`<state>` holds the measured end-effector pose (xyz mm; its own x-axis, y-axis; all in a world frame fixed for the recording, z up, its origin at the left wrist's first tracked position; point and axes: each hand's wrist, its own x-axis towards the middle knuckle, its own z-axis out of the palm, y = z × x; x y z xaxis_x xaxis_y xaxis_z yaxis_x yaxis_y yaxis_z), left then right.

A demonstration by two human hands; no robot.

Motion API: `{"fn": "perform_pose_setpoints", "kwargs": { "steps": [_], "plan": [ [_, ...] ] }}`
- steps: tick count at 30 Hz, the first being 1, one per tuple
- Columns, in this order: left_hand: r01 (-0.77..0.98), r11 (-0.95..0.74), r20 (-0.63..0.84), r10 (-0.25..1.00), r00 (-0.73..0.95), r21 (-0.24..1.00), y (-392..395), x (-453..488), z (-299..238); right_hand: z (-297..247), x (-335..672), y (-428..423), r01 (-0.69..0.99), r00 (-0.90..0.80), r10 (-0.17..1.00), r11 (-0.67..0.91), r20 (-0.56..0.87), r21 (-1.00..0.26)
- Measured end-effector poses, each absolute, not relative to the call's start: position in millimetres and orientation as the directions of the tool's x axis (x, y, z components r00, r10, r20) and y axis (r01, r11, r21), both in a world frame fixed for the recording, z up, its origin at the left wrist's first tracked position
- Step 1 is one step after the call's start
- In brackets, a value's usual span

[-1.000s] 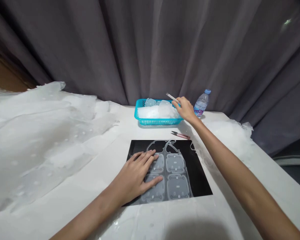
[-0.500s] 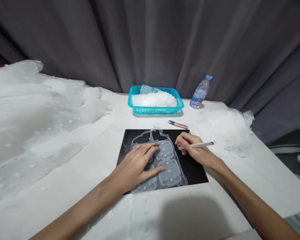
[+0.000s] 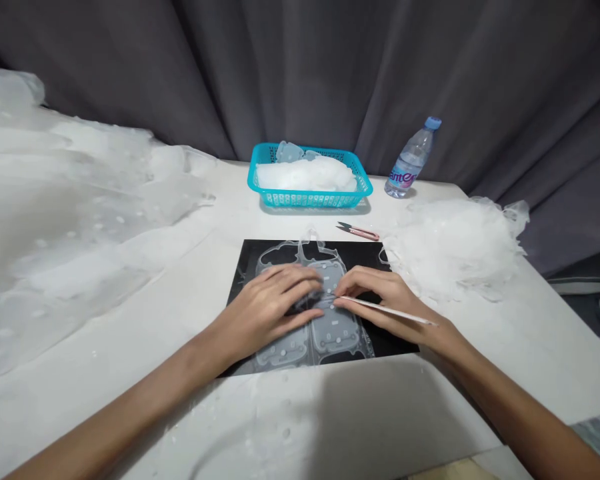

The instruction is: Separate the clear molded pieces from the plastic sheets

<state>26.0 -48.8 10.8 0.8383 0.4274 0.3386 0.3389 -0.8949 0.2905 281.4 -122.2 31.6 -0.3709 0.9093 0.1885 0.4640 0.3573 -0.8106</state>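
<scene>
A black mat point(image 3: 395, 337) lies on the white table in front of me. On it rests a clear plastic sheet point(image 3: 330, 330) moulded into several rounded panels. My left hand point(image 3: 265, 310) lies flat on the sheet's left side, fingers stretched out and pressing it down. My right hand point(image 3: 380, 297) grips a thin white pen-like tool point(image 3: 390, 311), whose tip touches the sheet near the middle, close to my left fingertips.
A turquoise basket point(image 3: 310, 197) of white plastic pieces stands behind the mat. Small pink snips point(image 3: 360, 232) lie between them. A water bottle point(image 3: 413, 159) stands at the back right, a heap of plastic scraps point(image 3: 455, 247) right of the mat, and large translucent sheets point(image 3: 70, 213) on the left. Grey curtain behind.
My right hand came back from the basket with the white tool and brought its tip down onto the sheet. My left hand stayed on the sheet. The view tilted downward.
</scene>
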Motion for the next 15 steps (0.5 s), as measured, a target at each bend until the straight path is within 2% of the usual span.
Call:
{"fn": "perform_pose_setpoints", "kwargs": {
  "steps": [3,7,15],
  "plan": [
    [0.265,-0.931,0.352,0.342,0.871,0.251,-54.7,25.3,10.3,31.1,280.9,-124.9,0.502,-0.401,0.900,0.374,0.173,-0.780],
    [0.309,-0.905,0.288,0.392,0.874,0.294,-55.5,22.1,10.3,28.5,279.8,-125.7,0.521,-0.413,0.896,0.380,0.164,-0.764],
    [0.282,-0.881,0.205,0.377,0.903,0.379,-56.8,19.4,14.5,20.5,276.3,-124.9,0.513,-0.435,0.863,0.471,0.255,-0.718]
  ]
}}
